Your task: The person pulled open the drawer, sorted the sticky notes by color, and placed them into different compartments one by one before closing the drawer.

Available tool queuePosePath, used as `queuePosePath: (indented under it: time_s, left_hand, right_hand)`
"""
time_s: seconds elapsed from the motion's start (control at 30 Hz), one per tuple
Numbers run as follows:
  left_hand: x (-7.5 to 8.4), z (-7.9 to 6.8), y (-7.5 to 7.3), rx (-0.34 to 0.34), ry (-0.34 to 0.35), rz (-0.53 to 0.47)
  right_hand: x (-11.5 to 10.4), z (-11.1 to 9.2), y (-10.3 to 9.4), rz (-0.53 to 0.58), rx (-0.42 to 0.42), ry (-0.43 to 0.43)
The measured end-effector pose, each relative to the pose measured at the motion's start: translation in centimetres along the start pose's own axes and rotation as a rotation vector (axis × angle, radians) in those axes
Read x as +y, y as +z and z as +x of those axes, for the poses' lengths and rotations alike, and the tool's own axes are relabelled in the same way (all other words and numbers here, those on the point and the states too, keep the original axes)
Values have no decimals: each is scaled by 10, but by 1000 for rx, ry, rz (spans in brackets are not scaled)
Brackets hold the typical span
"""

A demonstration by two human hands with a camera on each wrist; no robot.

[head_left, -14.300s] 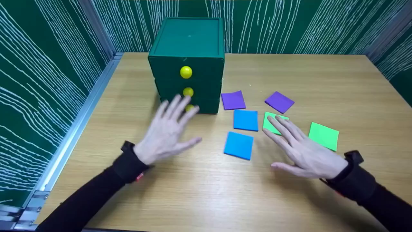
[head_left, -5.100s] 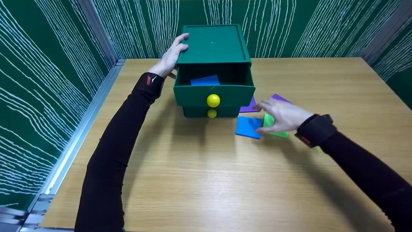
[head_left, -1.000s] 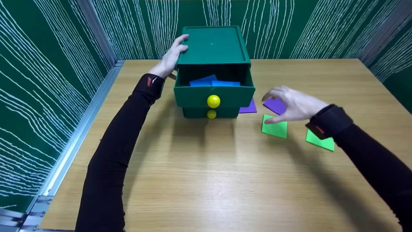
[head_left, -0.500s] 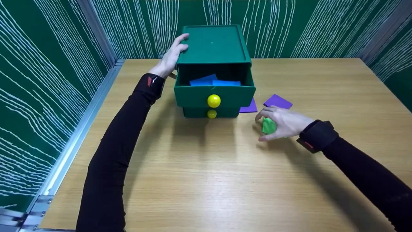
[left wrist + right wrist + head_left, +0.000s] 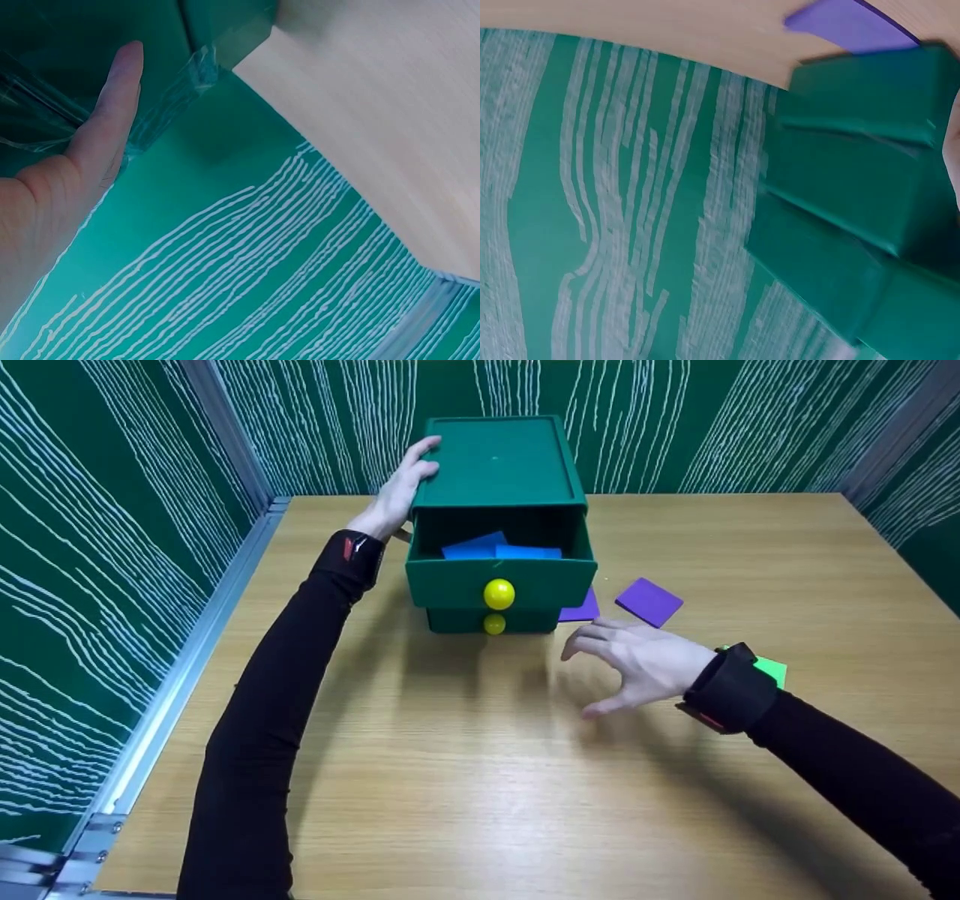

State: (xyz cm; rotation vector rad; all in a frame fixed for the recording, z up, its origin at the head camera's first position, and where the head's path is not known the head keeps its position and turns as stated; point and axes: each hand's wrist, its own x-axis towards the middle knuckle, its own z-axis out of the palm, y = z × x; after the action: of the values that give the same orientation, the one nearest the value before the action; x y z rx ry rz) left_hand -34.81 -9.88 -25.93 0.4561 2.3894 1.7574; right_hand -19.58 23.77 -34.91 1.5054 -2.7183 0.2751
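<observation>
A green drawer unit [image 5: 491, 457] stands at the table's back, its drawer with a yellow knob [image 5: 499, 594] pulled out. Two blue squares [image 5: 529, 553] lie inside this drawer. My left hand [image 5: 394, 499] rests against the unit's upper left side, fingertips over the top edge; one finger [image 5: 109, 112] lies straight along the side in the left wrist view. To the drawer's right, my right hand [image 5: 645, 664] hovers over the table, palm down, fingers loosely bent and thumb apart, nothing visible between them. It covers the spot where a green square lay.
One purple square [image 5: 649, 601] lies behind the right hand; another purple square [image 5: 581, 607] is partly hidden by the drawer. A green square [image 5: 771, 669] shows behind the right wrist. Below the drawer is a second yellow knob [image 5: 494, 624]. White-streaked green walls [image 5: 637, 427] enclose the table.
Both blue squares went from the table into the drawer, which was opened. Over the last second my right hand has moved left and nearer, over the green square. The left hand has stayed still.
</observation>
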Motion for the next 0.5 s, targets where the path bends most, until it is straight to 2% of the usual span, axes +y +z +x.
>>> queuePosePath:
  time_s: [0.13, 0.3, 0.5]
  left_hand:
    - [0, 0, 0, -2, 7, -3]
    - [0, 0, 1, -9, -2, 6]
    - [-1, 1, 0, -5, -3, 20]
  right_hand:
    - [-23, 5, -7, -63, 48, -108]
    - [-51, 8, -17, -58, 89, -219]
    - [-66, 9, -26, -41, 132, -298]
